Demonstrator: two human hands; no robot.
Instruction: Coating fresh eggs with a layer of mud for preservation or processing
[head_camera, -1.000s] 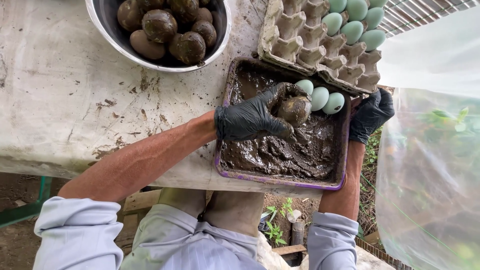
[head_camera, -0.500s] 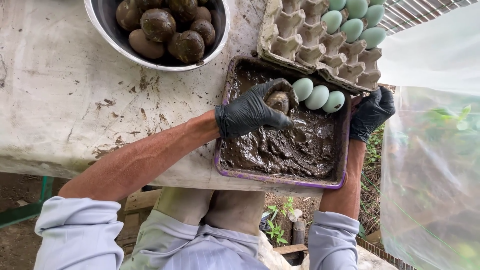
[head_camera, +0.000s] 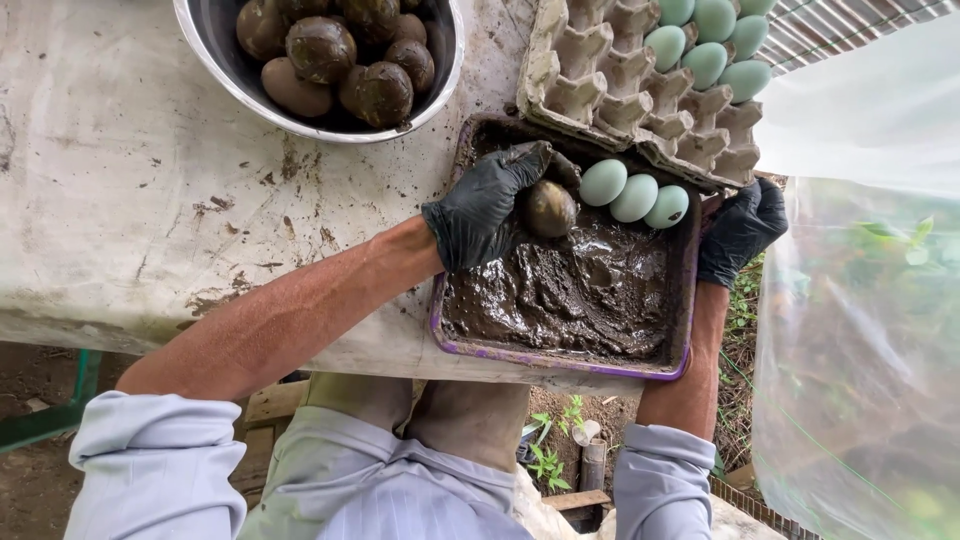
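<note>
A purple-rimmed tray (head_camera: 560, 362) holds dark wet mud. My left hand (head_camera: 485, 205), in a black glove, curls around a mud-coated egg (head_camera: 551, 208) at the tray's far left part. Three clean pale green eggs (head_camera: 635, 195) lie side by side in the mud just right of it. My right hand (head_camera: 742, 228), also gloved in black, grips the tray's right edge. A metal bowl (head_camera: 448, 75) at the top holds several mud-coated eggs (head_camera: 350, 60).
A grey cardboard egg carton (head_camera: 610, 85) lies beyond the tray, with several pale green eggs (head_camera: 710, 40) in its far cells. The stained white table (head_camera: 130, 200) runs to the left. A clear plastic sheet (head_camera: 860, 330) hangs at the right.
My left hand has rolled the coated egg in the mud and shifted slightly left. The right hand stays on the tray edge.
</note>
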